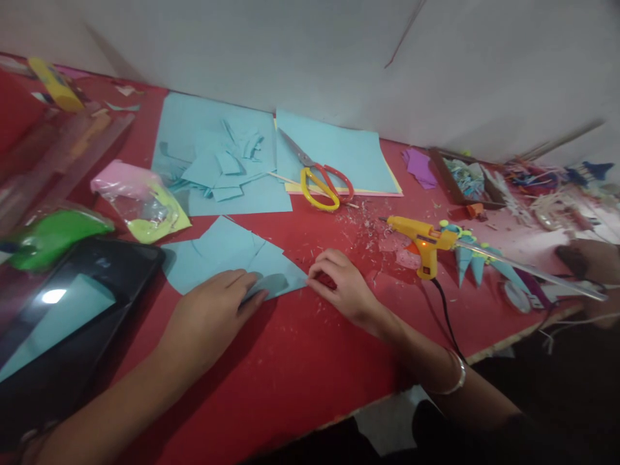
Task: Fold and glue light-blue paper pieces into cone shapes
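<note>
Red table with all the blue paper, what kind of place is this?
Probably a craft table for making paper decorations. On the red table lie blue paper pieces under the left hand, scissors and a yellow glue gun near the right hand.

Bare forearms; a silver bangle (pixel 453 378) circles the right wrist.

The table (pixel 300 381) is red, and the paper (pixel 227 258) under the left hand (pixel 210 316) is light blue, the same as the sheets (pixel 334 152) near the white wall (pixel 339 58). The scissors (pixel 322 184) have one yellow and one red handle. The glue gun (pixel 421 239) is yellow with a black cord (pixel 443 310), the tablet (pixel 68 316) is black, and the bag (pixel 138 200) is pink and yellow-green.
</note>
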The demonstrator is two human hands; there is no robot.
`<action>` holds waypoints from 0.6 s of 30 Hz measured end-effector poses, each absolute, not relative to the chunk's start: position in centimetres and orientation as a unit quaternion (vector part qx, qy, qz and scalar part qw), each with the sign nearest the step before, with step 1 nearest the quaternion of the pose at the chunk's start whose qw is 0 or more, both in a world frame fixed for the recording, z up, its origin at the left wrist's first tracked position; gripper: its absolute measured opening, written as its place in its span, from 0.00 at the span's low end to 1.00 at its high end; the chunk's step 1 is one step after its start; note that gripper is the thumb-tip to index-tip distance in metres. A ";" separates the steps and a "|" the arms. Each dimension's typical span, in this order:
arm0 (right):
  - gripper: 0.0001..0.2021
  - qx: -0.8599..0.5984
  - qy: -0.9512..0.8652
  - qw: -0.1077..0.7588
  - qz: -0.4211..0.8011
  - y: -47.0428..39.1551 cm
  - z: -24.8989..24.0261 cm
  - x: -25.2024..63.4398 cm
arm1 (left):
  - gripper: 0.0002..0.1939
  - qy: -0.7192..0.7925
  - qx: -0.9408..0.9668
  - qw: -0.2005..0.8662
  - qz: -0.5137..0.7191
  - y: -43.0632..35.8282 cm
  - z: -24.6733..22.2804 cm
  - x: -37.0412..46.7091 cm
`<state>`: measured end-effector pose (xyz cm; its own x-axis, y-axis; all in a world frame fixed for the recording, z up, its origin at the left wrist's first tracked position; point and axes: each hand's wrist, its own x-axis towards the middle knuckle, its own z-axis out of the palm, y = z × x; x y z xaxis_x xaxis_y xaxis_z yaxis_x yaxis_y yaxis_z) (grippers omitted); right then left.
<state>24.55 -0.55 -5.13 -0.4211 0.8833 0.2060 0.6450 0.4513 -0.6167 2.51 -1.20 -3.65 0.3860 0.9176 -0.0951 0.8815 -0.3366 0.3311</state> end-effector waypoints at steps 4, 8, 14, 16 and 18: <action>0.05 -0.459 -0.817 0.246 0.249 -0.3 -4.8 24.9 | 0.15 0.546 0.820 0.163 0.062 -1.2 -3.9 2.4; 0.08 -0.454 -0.805 0.263 0.278 -0.3 -4.5 25.1 | 0.16 0.536 0.826 0.154 0.081 -1.3 -4.0 2.3; 0.04 -0.485 -0.781 0.262 0.294 -0.7 -4.3 24.3 | 0.16 0.530 0.829 0.156 0.082 -1.3 -4.0 2.3; 0.05 -0.486 -0.795 0.238 0.273 -0.6 -4.3 24.0 | 0.16 0.531 0.829 0.155 0.081 -1.3 -4.0 2.4; 0.05 -0.487 -0.803 0.224 0.258 -0.5 -4.4 23.8 | 0.15 0.532 0.829 0.152 0.080 -1.3 -4.0 2.4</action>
<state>23.76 -0.49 -4.37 -0.4243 0.8990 0.1083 0.6674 0.3913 -0.6336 2.36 -1.30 -4.01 0.4222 0.9060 -0.0299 0.8575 -0.3884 0.3375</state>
